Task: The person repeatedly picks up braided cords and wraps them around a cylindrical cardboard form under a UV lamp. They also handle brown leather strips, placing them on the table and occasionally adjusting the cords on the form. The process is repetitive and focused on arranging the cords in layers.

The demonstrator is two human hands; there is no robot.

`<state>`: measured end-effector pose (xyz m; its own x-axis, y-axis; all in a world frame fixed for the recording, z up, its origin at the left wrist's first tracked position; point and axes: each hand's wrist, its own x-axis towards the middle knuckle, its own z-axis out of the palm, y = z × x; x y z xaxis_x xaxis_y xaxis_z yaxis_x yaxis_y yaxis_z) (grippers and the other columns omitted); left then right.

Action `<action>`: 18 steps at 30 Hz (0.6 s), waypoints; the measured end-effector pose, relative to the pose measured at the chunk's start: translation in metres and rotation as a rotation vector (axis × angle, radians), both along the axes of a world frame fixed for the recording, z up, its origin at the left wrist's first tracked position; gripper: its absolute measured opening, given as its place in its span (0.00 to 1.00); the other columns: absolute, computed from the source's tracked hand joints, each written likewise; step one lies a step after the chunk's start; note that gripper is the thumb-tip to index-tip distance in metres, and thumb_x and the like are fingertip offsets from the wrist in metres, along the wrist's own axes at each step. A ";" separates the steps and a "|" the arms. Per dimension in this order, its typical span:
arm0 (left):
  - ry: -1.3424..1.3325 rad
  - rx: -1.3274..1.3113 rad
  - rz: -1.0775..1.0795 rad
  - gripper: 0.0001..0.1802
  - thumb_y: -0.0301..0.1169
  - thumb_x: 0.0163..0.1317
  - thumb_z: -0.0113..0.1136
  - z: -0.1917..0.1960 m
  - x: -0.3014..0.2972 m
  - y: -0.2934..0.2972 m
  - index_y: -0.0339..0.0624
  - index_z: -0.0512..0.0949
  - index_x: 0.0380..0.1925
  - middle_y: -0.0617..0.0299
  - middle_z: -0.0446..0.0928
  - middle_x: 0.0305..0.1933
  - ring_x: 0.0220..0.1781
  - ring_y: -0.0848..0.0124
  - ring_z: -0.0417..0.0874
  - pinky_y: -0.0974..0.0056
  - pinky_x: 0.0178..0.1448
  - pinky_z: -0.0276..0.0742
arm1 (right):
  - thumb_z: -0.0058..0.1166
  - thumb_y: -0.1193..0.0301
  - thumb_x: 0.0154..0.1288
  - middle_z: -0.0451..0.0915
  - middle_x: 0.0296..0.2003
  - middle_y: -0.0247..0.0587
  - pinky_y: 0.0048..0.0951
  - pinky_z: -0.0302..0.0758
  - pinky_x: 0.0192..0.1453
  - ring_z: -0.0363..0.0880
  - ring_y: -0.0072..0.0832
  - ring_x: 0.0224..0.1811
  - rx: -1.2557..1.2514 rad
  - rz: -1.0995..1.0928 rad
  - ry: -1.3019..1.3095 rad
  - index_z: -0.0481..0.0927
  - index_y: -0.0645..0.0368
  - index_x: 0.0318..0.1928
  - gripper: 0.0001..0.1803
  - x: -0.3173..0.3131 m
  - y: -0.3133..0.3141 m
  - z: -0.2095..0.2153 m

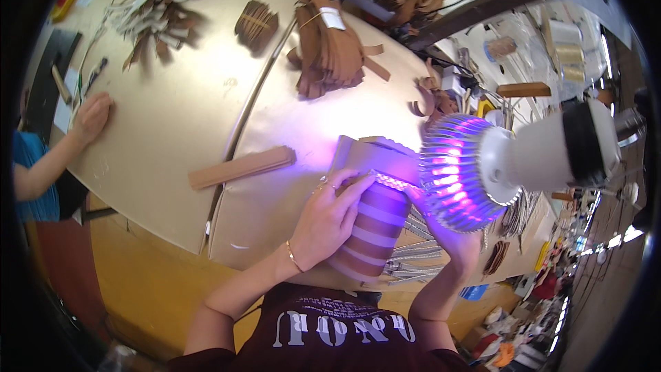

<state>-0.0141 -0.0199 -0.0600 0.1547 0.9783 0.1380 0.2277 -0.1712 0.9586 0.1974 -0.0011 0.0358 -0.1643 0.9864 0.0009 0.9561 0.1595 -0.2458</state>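
We logged the left hand (329, 219) fingers extended (pinch unclear), tips on the braided strip (392, 181) running toward the right hand (451, 238), whose grip the lamp (458, 172) hid, striped panel (376, 226) under both, and judged this positioning, the next move calling for straight alignment.

A big, shiny tan table (158, 151) is split by a long dark line. It is lit by a round lamp (506, 158) with a purple glow. Below, a yellow floor (151, 289) can be seen.
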 end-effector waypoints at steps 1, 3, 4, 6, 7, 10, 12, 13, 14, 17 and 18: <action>-0.002 -0.001 0.003 0.24 0.20 0.63 0.55 0.001 0.000 0.000 0.46 0.75 0.60 0.49 0.73 0.57 0.53 0.51 0.79 0.53 0.59 0.75 | 0.71 0.63 0.51 0.83 0.43 0.48 0.40 0.77 0.48 0.82 0.36 0.44 -0.022 -0.061 0.089 0.81 0.64 0.47 0.25 0.008 -0.002 0.005; 0.004 -0.007 0.008 0.24 0.20 0.63 0.55 0.003 0.001 -0.001 0.45 0.76 0.60 0.48 0.73 0.57 0.53 0.51 0.79 0.54 0.59 0.75 | 0.70 0.65 0.51 0.84 0.36 0.49 0.41 0.76 0.42 0.82 0.38 0.37 -0.081 -0.127 0.116 0.83 0.63 0.42 0.20 0.018 -0.004 0.011; 0.012 -0.015 0.013 0.23 0.20 0.63 0.54 0.004 0.002 -0.002 0.45 0.76 0.59 0.47 0.72 0.57 0.53 0.51 0.79 0.54 0.59 0.75 | 0.70 0.66 0.51 0.84 0.32 0.50 0.41 0.75 0.38 0.82 0.39 0.33 -0.113 -0.161 0.133 0.84 0.63 0.39 0.17 0.021 -0.005 0.014; 0.047 -0.017 0.010 0.22 0.20 0.63 0.54 0.004 0.002 -0.005 0.42 0.77 0.58 0.46 0.72 0.57 0.54 0.50 0.79 0.54 0.59 0.75 | 0.67 0.63 0.59 0.82 0.26 0.49 0.37 0.73 0.34 0.81 0.39 0.27 -0.113 -0.207 0.262 0.84 0.62 0.37 0.15 0.023 -0.007 0.017; 0.075 -0.009 0.004 0.21 0.20 0.63 0.55 0.003 0.002 -0.005 0.41 0.77 0.57 0.46 0.73 0.57 0.54 0.50 0.79 0.54 0.59 0.75 | 0.66 0.62 0.60 0.82 0.26 0.49 0.37 0.73 0.34 0.80 0.39 0.26 -0.156 -0.225 0.323 0.84 0.62 0.36 0.15 0.024 -0.007 0.017; 0.200 0.017 -0.008 0.17 0.20 0.63 0.56 -0.001 0.000 -0.004 0.36 0.78 0.53 0.44 0.73 0.56 0.54 0.47 0.78 0.53 0.57 0.75 | 0.65 0.58 0.63 0.82 0.27 0.48 0.36 0.75 0.35 0.80 0.38 0.26 -0.249 -0.280 0.416 0.84 0.63 0.36 0.18 0.025 -0.006 0.015; 0.249 0.029 -0.013 0.15 0.21 0.62 0.56 -0.002 0.000 -0.004 0.35 0.79 0.50 0.43 0.75 0.53 0.53 0.46 0.78 0.52 0.56 0.75 | 0.65 0.57 0.64 0.83 0.27 0.48 0.36 0.75 0.36 0.81 0.38 0.27 -0.271 -0.291 0.437 0.84 0.64 0.35 0.19 0.028 -0.005 0.012; 0.251 0.033 -0.014 0.14 0.21 0.62 0.57 -0.002 -0.001 -0.003 0.34 0.79 0.48 0.43 0.76 0.51 0.53 0.46 0.78 0.51 0.55 0.75 | 0.64 0.57 0.64 0.83 0.27 0.48 0.36 0.76 0.36 0.81 0.38 0.27 -0.276 -0.292 0.469 0.84 0.64 0.35 0.19 0.030 -0.004 0.009; 0.253 0.036 -0.017 0.13 0.22 0.62 0.57 -0.001 0.000 -0.003 0.34 0.80 0.47 0.43 0.78 0.49 0.52 0.45 0.79 0.51 0.54 0.75 | 0.64 0.56 0.64 0.83 0.27 0.48 0.36 0.76 0.36 0.82 0.39 0.28 -0.269 -0.281 0.505 0.85 0.64 0.35 0.19 0.031 -0.003 0.006; 0.300 0.041 -0.025 0.16 0.21 0.65 0.54 0.006 0.000 -0.002 0.35 0.79 0.53 0.46 0.82 0.46 0.49 0.51 0.82 0.54 0.58 0.74 | 0.63 0.55 0.64 0.82 0.26 0.49 0.37 0.76 0.36 0.83 0.39 0.29 -0.274 -0.269 0.560 0.85 0.64 0.36 0.21 0.035 -0.001 -0.001; 0.313 0.054 -0.031 0.17 0.21 0.66 0.54 0.008 0.001 -0.003 0.35 0.79 0.54 0.46 0.81 0.47 0.50 0.52 0.82 0.55 0.58 0.74 | 0.63 0.54 0.64 0.82 0.26 0.49 0.37 0.76 0.36 0.83 0.39 0.29 -0.307 -0.284 0.562 0.85 0.64 0.36 0.21 0.037 -0.001 -0.002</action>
